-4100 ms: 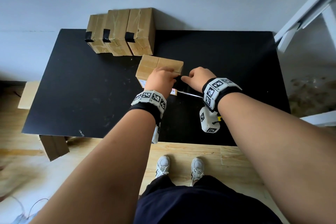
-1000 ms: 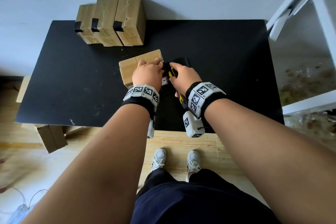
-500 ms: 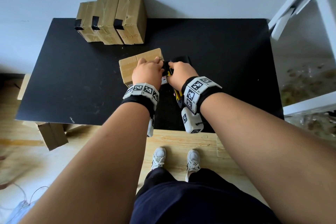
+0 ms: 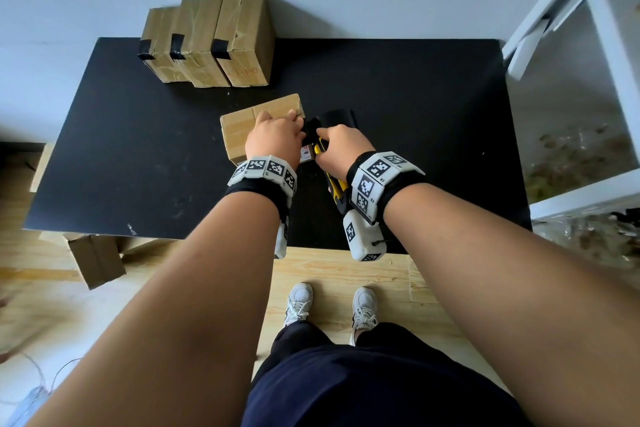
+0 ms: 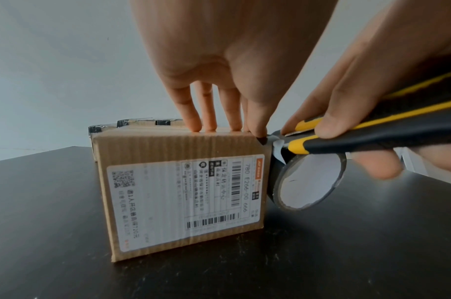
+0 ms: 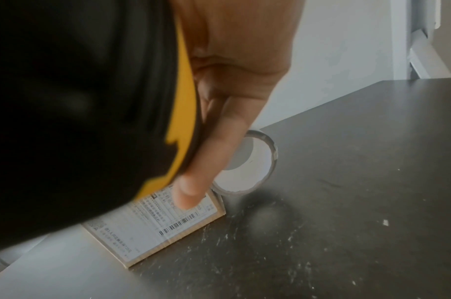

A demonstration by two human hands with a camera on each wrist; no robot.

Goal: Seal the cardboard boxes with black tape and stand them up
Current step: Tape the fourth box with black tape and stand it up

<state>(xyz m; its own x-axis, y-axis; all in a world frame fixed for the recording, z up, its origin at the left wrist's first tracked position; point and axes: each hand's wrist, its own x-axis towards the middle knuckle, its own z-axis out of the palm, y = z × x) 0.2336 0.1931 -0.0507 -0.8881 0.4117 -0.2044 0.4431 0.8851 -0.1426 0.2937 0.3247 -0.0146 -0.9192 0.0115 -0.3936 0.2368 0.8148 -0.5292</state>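
- Box (image 5: 178, 188) being sealed lies flat mid-table, label side facing the person, black tape pulled over its top right corner; a second ago it sat the same way, so only the cut is pending
- Tape roll (image 5: 312, 182) hangs just beside box's right side, still joined to the strip
- Left hand (image 4: 273, 140) presses down on box top, fingers (image 5: 193, 119) straight, thumb on the tape end at the corner, same hold as half a second back
- Right hand (image 4: 341, 151) wrapped round yellow-black utility knife (image 5: 367, 133), tip at the tape between corner and roll; four seconds ago this hand had no knife, it was at the tape, so taping has moved to cutting
- Judgement: strip is laid; next comes slicing it free, smoothing it down, then standing box up
- Three taped boxes (image 4: 207, 42) stand upright in a row at table's (image 4: 415, 80) far edge, well apart from the work
- More cardboard (image 4: 95, 258) on floor under table's near left corner
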